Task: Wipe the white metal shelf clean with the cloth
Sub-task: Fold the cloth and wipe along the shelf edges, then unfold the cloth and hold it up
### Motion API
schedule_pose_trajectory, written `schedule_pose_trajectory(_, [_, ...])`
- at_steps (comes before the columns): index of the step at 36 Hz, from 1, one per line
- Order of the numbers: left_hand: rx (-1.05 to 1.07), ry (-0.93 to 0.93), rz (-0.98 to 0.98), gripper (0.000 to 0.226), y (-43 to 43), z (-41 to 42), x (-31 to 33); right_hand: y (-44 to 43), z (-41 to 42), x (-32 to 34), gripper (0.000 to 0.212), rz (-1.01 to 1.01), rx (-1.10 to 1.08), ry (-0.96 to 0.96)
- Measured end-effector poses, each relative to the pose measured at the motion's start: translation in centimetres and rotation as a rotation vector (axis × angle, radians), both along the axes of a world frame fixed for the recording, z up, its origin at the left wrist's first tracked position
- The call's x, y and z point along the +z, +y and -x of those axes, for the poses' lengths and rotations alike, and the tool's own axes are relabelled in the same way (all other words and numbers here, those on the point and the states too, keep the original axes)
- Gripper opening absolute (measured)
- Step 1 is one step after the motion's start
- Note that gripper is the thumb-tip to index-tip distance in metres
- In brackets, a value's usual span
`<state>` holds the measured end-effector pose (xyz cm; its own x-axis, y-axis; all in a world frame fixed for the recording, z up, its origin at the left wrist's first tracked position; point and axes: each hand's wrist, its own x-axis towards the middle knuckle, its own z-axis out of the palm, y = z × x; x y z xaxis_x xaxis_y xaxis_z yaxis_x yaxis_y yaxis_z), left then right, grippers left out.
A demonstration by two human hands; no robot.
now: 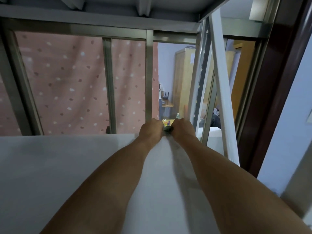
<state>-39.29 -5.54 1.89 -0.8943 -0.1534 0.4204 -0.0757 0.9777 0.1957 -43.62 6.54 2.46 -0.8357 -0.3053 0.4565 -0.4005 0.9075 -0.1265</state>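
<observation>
The white metal shelf (59, 166) fills the lower half of the head view as a flat pale surface. Both my arms reach across it to its far edge. My left hand (150, 130) and my right hand (183, 128) sit side by side there, fingers curled. Between them a small dark bundle, the cloth (168, 129), is gripped by both hands at the shelf's far rim. Most of the cloth is hidden by my fingers.
A grey metal frame (149, 73) with upright bars rises behind the shelf, and a pink dotted curtain (70, 81) hangs beyond it. A white slanted post (221, 85) stands at the right. Another shelf board (101, 14) is overhead. A wooden cabinet (182, 78) shows through the gap.
</observation>
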Motion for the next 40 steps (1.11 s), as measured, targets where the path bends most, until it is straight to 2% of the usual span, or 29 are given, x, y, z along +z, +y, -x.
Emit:
schedule_pose_trajectory(8, [-0.027,0.105,-0.114,0.016,-1.8,-4.0,0.5,0.2,-3.7,1.5,0.019,0.142,0.068,0.002])
schedule_pose_trajectory(13, [-0.047,0.103,-0.229,0.011,-2.6,-8.1,1.5,0.5,-8.0,3.1,0.019,0.097,0.109,-0.024])
schedule_pose_trajectory(18, [-0.091,0.125,-0.264,0.017,-3.4,-13.2,1.7,0.8,-13.0,3.9,0.022,0.024,0.145,-0.054])
schedule_pose_trajectory(23, [-0.137,0.172,-0.294,0.014,-3.8,-18.6,2.2,1.2,-18.7,4.4,0.021,0.035,0.16,-0.043])
schedule_pose_trajectory(32, [-0.214,0.182,-0.316,0.012,-1.4,-28.5,4.5,3.8,-29.9,6.2,0.021,0.049,0.095,-0.008])
schedule_pose_trajectory(36, [-0.283,0.182,-0.427,0.016,0.3,-31.5,5.5,6.1,-34.0,6.9,0.021,0.115,0.102,-0.042])
schedule_pose_trajectory(40, [-0.312,0.168,-0.496,0.011,2.5,-33.8,6.5,9.2,-37.2,6.9,0.022,0.196,0.126,-0.099])
